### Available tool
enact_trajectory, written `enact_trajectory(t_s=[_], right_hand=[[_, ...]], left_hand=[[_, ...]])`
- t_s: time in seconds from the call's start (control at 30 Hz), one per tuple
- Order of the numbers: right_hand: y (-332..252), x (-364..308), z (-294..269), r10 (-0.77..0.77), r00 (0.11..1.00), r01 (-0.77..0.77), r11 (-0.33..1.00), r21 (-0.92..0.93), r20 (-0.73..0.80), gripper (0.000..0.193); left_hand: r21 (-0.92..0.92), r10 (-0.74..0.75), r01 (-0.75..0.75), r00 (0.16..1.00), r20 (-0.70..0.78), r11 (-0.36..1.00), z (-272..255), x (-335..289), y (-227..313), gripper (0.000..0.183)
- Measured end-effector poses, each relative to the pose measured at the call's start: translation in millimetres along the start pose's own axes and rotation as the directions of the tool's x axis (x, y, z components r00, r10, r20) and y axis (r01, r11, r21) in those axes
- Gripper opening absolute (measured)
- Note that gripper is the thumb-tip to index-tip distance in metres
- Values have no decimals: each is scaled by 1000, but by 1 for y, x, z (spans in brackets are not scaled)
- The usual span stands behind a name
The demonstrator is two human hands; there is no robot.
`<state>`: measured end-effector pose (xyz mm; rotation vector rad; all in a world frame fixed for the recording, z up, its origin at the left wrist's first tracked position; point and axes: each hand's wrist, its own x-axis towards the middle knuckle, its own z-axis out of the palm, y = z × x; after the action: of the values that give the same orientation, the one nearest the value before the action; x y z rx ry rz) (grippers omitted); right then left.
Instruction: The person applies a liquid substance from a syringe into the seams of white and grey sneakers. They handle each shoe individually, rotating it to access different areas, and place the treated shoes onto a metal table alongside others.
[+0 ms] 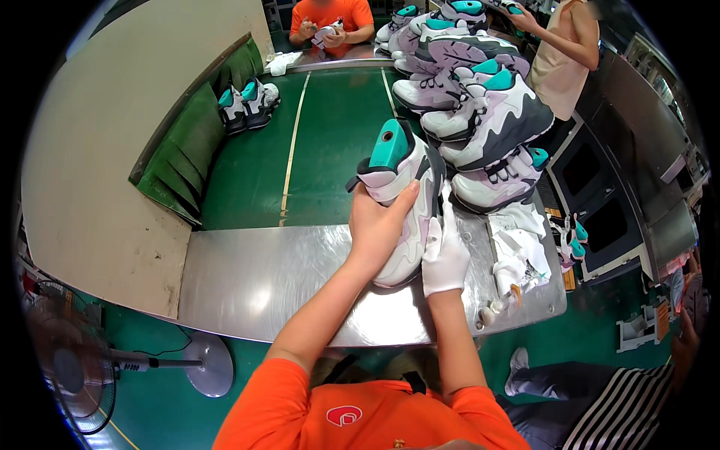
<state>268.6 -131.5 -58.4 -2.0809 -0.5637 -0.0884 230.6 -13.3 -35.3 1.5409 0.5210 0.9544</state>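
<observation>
Sneaker in hand: one item (409, 244), white and lilac with dark trim; over the near metal edge of the bench (247, 277), collar end away from me, toe end toward me; whether the toe touches metal, I cannot tell.
Left fingers (406, 199): bare; closed around the collar end, thumb across the pale upper.
Right fingers (448, 206): white-gloved; laid along the sneaker's right side; whether they clamp or only steady it, I cannot tell.
Teal insert (388, 146): seated in the collar, a round hole in it; probably firm, so the collar should keep its shape under a squeeze.
Weight: likely light to moderate; manageable one-handed, steadier in two.
Stiffness: sole likely firm and springy; upper padded, likely giving a little.
Surface: smooth overlays may slide under the glove; pale panels likely mark easily; little risk of breakage.
Best hold: heel and collar in my left, sole edge in my right; thumb pressure kept broad.
Sneaker pile (487, 124): heaped just beyond my right fingers; white cloths (521, 259) nearer me, on the metal.
</observation>
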Motion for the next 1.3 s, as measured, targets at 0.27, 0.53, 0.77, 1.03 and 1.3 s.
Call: enact_trajectory(t_s=[0.27, 0.53, 0.77, 1.03, 1.3], right_hand=[[31, 38, -8, -16, 982, 4, 998, -65, -189, 48], [40, -42, -122, -367, 929, 243, 709, -661, -52, 66], [57, -55, -144, 148, 979, -38, 809, -587, 140, 96], [65, -50, -137, 241, 963, -105, 746, -658, 119, 110], [81, -59, -135, 209, 976, -206, 818, -538, -56, 85]], left_hand=[[-138, -50, 55, 998, 41, 989, 6, 35, -21, 57], [84, -123, 123, 992, 2, 989, -23, 138, -57, 66], [566, -25, 21, 1000, -1, 824, -8, 250, -66, 69], [984, 283, 2, 958, -53, 177, 18, 332, -196, 83], [12, -24, 21, 752, 659, 1000, 113, 183, -35, 60]])
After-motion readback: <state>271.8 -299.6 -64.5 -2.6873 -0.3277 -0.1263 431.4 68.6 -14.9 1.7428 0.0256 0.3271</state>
